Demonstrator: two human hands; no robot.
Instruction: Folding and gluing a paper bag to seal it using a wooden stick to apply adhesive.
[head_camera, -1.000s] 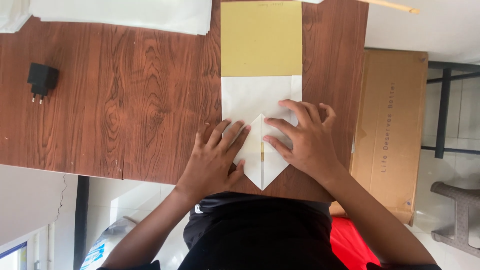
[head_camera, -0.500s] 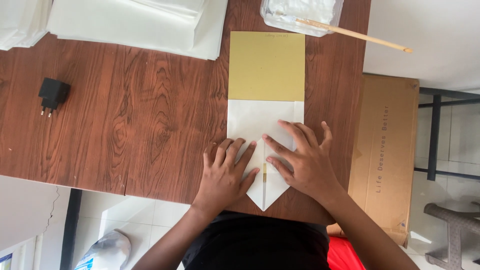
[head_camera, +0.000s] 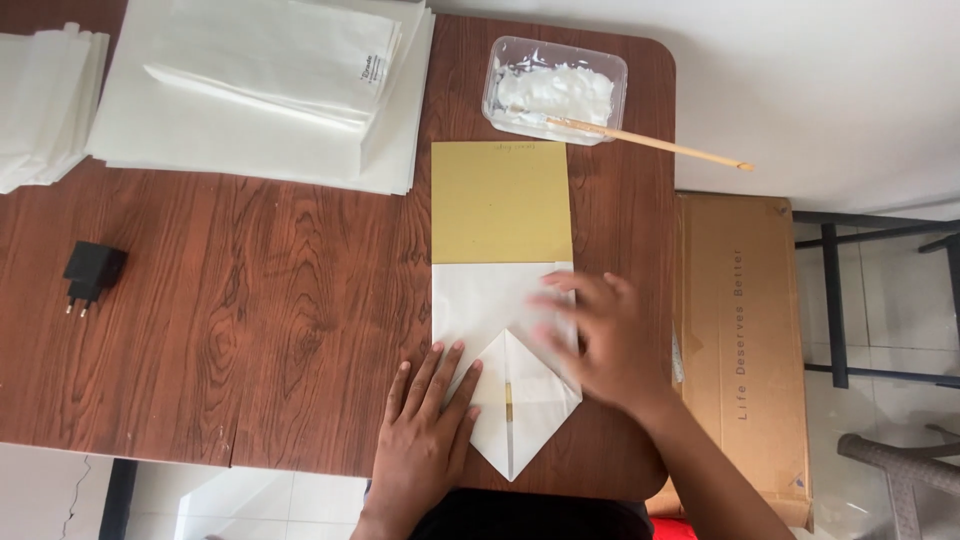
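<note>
A white sheet of paper (head_camera: 487, 300) lies on the brown wooden table (head_camera: 250, 310), its near end folded into a point toward me. A yellow-brown card (head_camera: 500, 200) sticks out from under its far end. My left hand (head_camera: 428, 420) lies flat with fingers together on the left flap of the fold. My right hand (head_camera: 600, 340), blurred, rests with spread fingers on the right flap and the sheet's right edge. Neither hand grips anything.
At the back, a clear plastic tub of white paste (head_camera: 555, 90) has a thin wooden stick (head_camera: 650, 145) resting on it. Stacks of white paper (head_camera: 270, 90) fill the back left. A black plug adapter (head_camera: 90, 272) lies at left. A cardboard box (head_camera: 740, 340) stands right of the table.
The view has tilted up, showing more of the table's far side. My right hand has slid right and away across the paper; my left hand stays flat on the left flap.
</note>
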